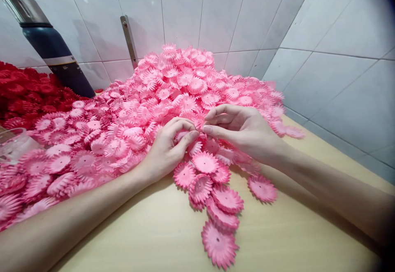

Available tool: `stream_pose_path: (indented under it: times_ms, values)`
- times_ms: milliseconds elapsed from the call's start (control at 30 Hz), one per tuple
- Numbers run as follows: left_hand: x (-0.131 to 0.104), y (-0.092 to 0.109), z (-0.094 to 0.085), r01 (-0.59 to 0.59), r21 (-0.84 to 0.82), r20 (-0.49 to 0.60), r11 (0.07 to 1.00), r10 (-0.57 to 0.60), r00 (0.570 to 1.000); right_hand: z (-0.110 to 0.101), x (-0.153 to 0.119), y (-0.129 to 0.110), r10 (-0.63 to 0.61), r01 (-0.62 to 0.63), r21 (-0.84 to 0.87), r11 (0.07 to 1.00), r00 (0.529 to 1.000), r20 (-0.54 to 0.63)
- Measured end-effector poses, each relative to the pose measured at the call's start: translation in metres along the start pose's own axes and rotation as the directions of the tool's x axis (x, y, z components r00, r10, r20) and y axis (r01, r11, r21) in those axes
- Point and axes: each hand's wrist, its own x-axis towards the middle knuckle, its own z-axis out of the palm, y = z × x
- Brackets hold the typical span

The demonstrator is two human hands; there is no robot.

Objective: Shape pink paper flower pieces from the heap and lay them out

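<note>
My left hand (pixel 168 148) rests at the front of the pile of pink paper flowers (pixel 179 82), its thumb and index finger pinched together. Pink shows through the gap between those fingers, but whether it is held or lies behind cannot be seen. Close by on the right, my right hand (pixel 243 130) has its fingers curled and the thumb tip near my left fingertips. Anything between the fingertips is too small to make out. Below the hands, several pink scalloped flower discs (pixel 220 243) with small centre holes trail over the pale wooden table (pixel 145 231).
A dark blue bottle (pixel 58 54) with a silver cap stands at the back left, beside red paper flowers (pixel 27 91). At the left edge is a clear plastic container (pixel 18 146). Tiled walls (pixel 339 82) bound the table behind and right. A metal strip (pixel 128 41) is on the back wall.
</note>
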Motion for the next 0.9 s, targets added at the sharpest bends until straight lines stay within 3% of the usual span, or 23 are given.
stream_pose_path:
  times_ms: [300,567,667,800,900]
  values:
    - [0.001,0.001,0.001,0.025,-0.010,-0.015,1.000,-0.025,1.000,0.001,-0.001,0.000,-0.054,0.055,-0.040,0.998,0.998,0.015]
    - [0.000,0.004,0.002,0.053,0.017,-0.061,0.998,-0.052,0.997,0.000,0.001,0.001,-0.043,0.039,-0.068,0.997,0.998,-0.055]
    - [0.000,-0.001,0.002,0.095,-0.016,-0.118,0.995,-0.096,0.988,-0.007,0.004,0.004,-0.069,0.048,-0.123,0.991,0.983,-0.170]
    - [0.000,-0.008,0.002,0.147,-0.095,-0.166,0.985,-0.161,0.973,-0.018,0.011,0.010,-0.095,0.048,-0.128,0.991,0.916,-0.391]
    - [-0.001,-0.007,0.002,0.155,-0.114,-0.169,0.981,-0.173,0.970,-0.020,0.012,0.011,-0.092,0.051,-0.109,0.993,0.907,-0.411]
